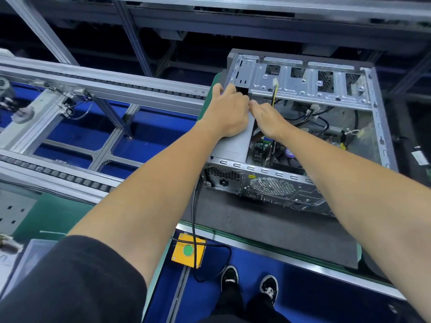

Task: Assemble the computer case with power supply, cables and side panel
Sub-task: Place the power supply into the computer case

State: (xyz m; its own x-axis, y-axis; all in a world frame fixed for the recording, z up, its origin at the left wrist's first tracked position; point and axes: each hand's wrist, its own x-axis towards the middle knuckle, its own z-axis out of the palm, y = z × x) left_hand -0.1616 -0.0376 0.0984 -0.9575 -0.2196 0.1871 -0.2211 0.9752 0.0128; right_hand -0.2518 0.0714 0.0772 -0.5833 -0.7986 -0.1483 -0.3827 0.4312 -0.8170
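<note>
Hands [227,113] on smooth grey power supply [235,141]

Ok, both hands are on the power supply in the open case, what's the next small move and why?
Probably press the power supply down and back into its corner. The left hand and right hand rest on its far end, and loose cables lie beside it in the case.
</note>
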